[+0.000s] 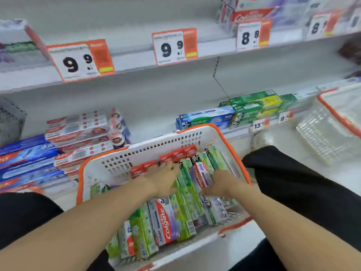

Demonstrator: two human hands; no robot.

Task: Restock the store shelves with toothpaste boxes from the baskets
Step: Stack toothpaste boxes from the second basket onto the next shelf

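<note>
Both grips are down inside the white basket (195, 133) and neither visibly clamps a box: the left hand (163, 179) lies with fingers extended and spread, palm down, over the red-ended boxes (176, 155) near the far wall, while the right hand (218, 185) rests beside a purple-and-red Colgate box (200, 178); whether its fingers have closed on that box cannot be told through the blur. Toothpaste boxes, mostly green boxes (185, 204), fill the basket, which sits between the person's knees, just in front of the lower shelf (156, 112). The step in hand appears to be selection of stock from the basket. The next move calls for closing on one box or a small bundle, lifting it clear of its neighbours, and carrying it to a matching row on the shelf, where an open stretch lies between the left stacks (78, 132) and the right stacks (230, 114). Both forearms reach forward and down, roughly parallel.
</note>
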